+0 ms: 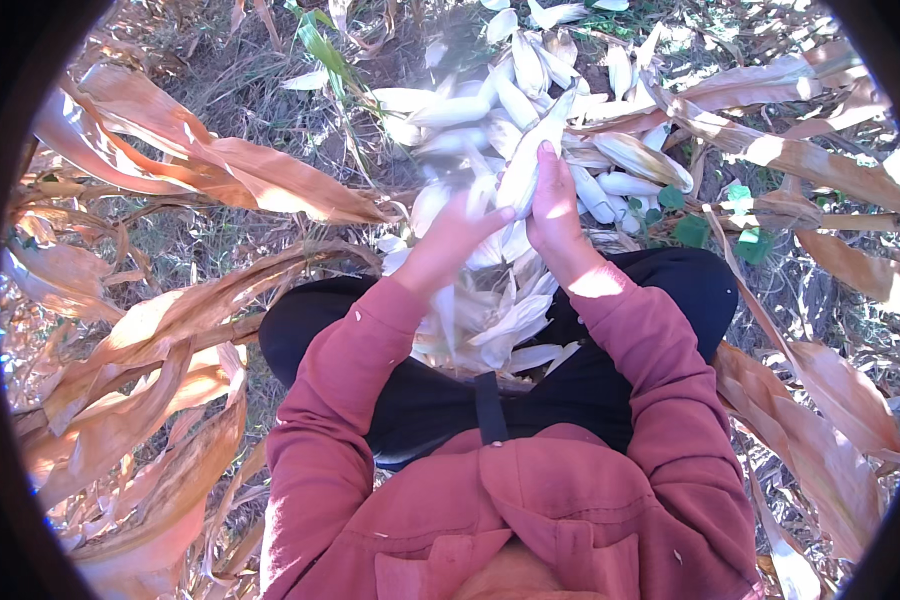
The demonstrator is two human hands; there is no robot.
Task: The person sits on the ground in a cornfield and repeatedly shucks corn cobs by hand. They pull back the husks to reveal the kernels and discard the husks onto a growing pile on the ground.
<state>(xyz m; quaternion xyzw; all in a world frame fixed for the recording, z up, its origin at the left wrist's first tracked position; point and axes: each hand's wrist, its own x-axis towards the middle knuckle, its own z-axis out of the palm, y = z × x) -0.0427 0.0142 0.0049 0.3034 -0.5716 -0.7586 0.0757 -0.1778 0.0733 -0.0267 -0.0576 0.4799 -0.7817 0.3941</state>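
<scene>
An ear of corn in pale dry husk (526, 169) is tilted in front of me, its tip pointing up and to the right. My right hand (557, 199) grips it from the right side, thumb laid along the husk. Beside its lower end is my left hand (454, 236), blurred, with the thumb near the ear's base; whether its fingers hold any husk cannot be told. Beyond my hands lies a heap of pale corn ears (450, 112), some seemingly still in husk. Loose husks (514, 322) lie between my folded legs.
Dry corn stalks with broad leaves lie on the left (232, 169) and on the right (765, 146). A green blade-like leaf (319, 45) stands near the heap. Small green leafy plants (691, 231) grow beside my right knee. Dry grass and soil show between the stalks.
</scene>
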